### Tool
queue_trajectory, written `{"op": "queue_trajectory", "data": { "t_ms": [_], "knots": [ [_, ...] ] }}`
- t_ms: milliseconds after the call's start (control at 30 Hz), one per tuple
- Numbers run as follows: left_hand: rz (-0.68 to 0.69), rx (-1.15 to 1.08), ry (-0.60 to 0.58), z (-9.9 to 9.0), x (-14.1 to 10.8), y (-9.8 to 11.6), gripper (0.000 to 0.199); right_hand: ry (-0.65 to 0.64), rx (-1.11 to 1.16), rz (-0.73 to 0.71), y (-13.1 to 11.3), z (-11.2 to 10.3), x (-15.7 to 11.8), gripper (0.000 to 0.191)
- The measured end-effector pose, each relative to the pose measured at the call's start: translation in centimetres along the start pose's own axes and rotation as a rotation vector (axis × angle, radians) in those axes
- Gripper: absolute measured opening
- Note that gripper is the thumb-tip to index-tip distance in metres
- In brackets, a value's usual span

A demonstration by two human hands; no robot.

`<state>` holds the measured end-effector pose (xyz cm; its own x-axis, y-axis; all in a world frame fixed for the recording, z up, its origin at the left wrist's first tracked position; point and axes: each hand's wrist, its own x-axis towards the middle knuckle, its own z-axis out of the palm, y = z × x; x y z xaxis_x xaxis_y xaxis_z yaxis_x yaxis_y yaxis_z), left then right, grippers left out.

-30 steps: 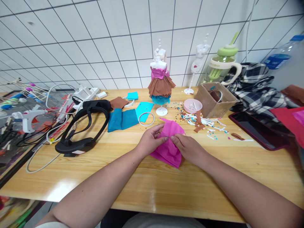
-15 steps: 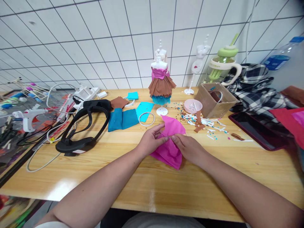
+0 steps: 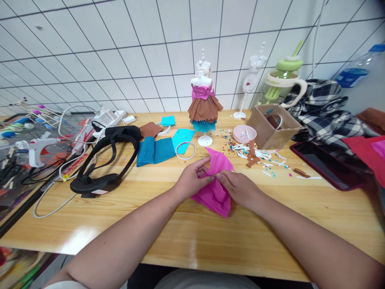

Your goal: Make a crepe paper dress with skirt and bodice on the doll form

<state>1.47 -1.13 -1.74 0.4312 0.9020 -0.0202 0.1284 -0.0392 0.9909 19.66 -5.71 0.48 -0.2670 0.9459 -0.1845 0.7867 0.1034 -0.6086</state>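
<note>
Both of my hands pinch a thin pink sheet (image 3: 215, 196), which looks like crepe paper or cloth, above the front middle of the table. My left hand (image 3: 192, 176) grips its left side between thumb and fingers. Close beside it, my right hand (image 3: 237, 184) pinches the sheet near its middle, thumb tips almost meeting. The sheet is gathered at the pinch, its ends spreading up and down. Behind the hands stands a small white mannequin (image 3: 201, 81) wearing a pink top and a brown and blue layered skirt (image 3: 205, 109). A white ring (image 3: 185, 150) lies left of it.
Folded teal sheets (image 3: 164, 151) and a black headset strap (image 3: 105, 160) lie left, with a white glue gun (image 3: 36, 150) beyond. On the right are a pink bowl (image 3: 244, 134), paper scraps (image 3: 270, 158), a cardboard box (image 3: 270, 132), a phone-like dark tablet (image 3: 325, 166) and a green-lidded cup (image 3: 284, 82).
The pink sheet is slightly more gathered between my fingers, and its upper part has narrowed. My hands stay in nearly the same place.
</note>
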Motion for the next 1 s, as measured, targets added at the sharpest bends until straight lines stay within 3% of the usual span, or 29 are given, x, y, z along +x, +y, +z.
{"op": "queue_trajectory", "data": {
  "t_ms": [1000],
  "knots": [
    [-0.014,-0.047,-0.093,0.37,-0.22,0.15,0.071,0.021,-0.06,0.01,-0.5,0.41,0.06,0.035]
  ]
}}
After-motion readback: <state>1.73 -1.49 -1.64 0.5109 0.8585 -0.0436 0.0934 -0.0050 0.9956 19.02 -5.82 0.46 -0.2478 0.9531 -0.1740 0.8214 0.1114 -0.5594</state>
